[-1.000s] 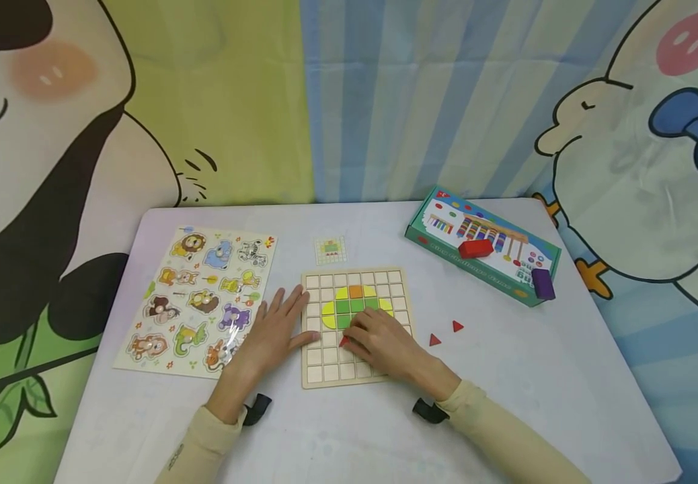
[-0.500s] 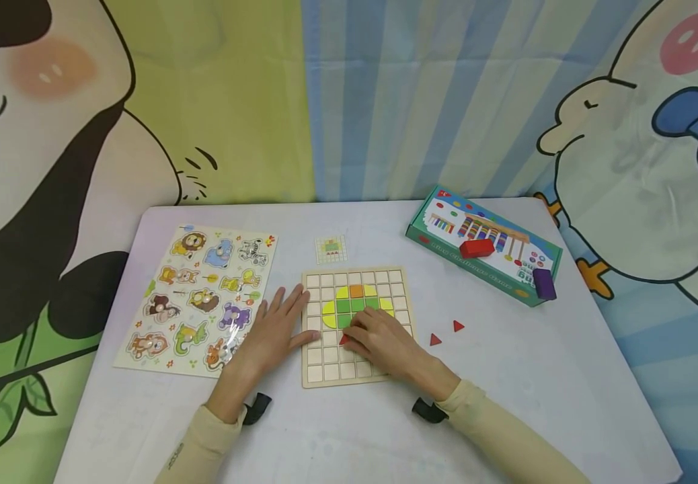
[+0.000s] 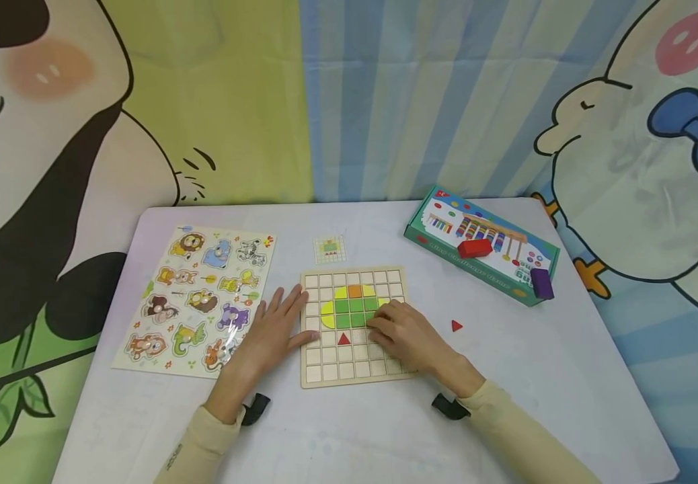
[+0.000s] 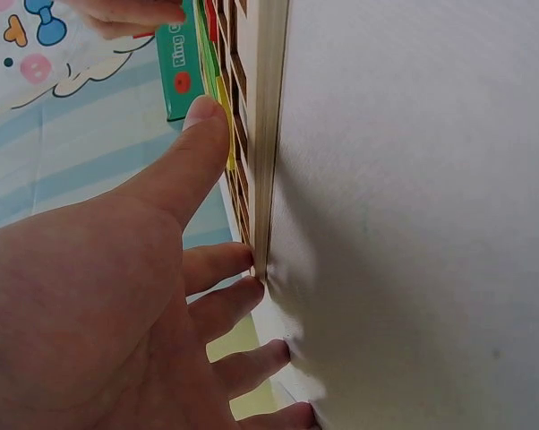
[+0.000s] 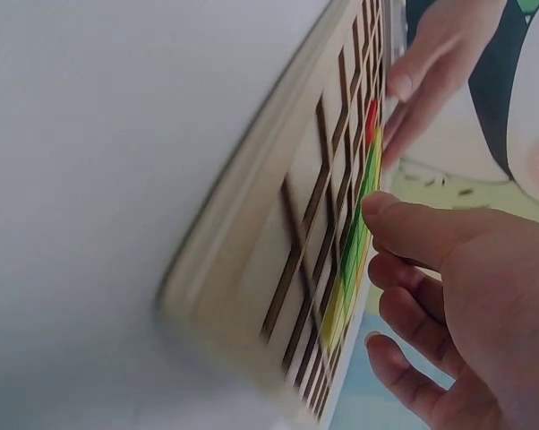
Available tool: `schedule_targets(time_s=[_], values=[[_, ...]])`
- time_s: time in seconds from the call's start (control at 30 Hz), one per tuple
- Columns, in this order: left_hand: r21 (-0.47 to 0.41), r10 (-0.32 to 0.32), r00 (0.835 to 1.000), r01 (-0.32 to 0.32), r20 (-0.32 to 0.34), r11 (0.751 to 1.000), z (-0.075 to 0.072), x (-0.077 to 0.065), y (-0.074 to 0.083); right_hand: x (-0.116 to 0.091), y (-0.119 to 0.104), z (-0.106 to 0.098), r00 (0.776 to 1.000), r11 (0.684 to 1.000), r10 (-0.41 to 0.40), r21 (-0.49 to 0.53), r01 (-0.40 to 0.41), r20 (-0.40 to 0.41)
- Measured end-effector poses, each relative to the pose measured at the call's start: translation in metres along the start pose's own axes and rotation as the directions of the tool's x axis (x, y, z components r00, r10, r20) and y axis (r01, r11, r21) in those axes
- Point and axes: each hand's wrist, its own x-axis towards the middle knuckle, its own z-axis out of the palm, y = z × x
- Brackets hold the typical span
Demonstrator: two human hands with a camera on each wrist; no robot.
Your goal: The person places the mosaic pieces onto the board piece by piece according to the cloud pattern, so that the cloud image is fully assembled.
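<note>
A wooden grid board point(image 3: 315, 374) lies on the table, bearing a shape of green squares point(image 3: 356, 304), yellow rounded pieces point(image 3: 327, 316) and an orange square point(image 3: 354, 291). Below the green squares, one red triangle point(image 3: 343, 339) sits in a cell. My left hand point(image 3: 275, 333) rests at the board's left edge, fingers spread and thumb over the rim. Over the board's right part hovers my right hand point(image 3: 409, 336), its fingers loosely bent; in the right wrist view no piece shows at the thumb point(image 5: 381, 210). Another red triangle point(image 3: 456, 325) lies on the table to the right.
A small pattern card point(image 3: 329, 249) lies behind the board. An animal puzzle sheet point(image 3: 191, 323) is at the left, partly under my left hand. At the back right stands a green box point(image 3: 446, 242) with a red block point(image 3: 475, 248) and a purple block point(image 3: 541, 284) on it.
My right hand has let go of the red triangle on the board and moved right. The nearer loose triangle no longer shows beside the board, where my hand now is. The left hand stays put.
</note>
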Motion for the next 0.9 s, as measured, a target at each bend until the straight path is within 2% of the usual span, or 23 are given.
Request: schedule_targets(time_s=[0.3, 0.5, 0.7, 0.9], values=[[0.008, -0.005, 1.000, 0.005, 0.012, 1.000, 0.001, 0.000, -0.001, -0.052, 0.046, -0.027, 0.993, 0.996, 0.083, -0.016, -0.084, -0.086], [0.003, -0.009, 1.000, 0.009, 0.016, 1.000, 0.001, 0.000, -0.001, -0.080, 0.055, -0.040, 0.989, 0.988, 0.144, -0.041, -0.146, -0.046], [-0.002, -0.007, 1.000, 0.007, 0.016, 1.000, 0.002, 0.000, -0.001, -0.092, 0.055, -0.040, 0.981, 0.982, 0.186, -0.050, -0.183, 0.050], [-0.012, -0.006, 1.000, 0.006, 0.014, 1.000, 0.001, 0.000, -0.001, -0.093, 0.057, -0.038, 0.989, 0.988, 0.145, -0.053, -0.144, 0.011]])
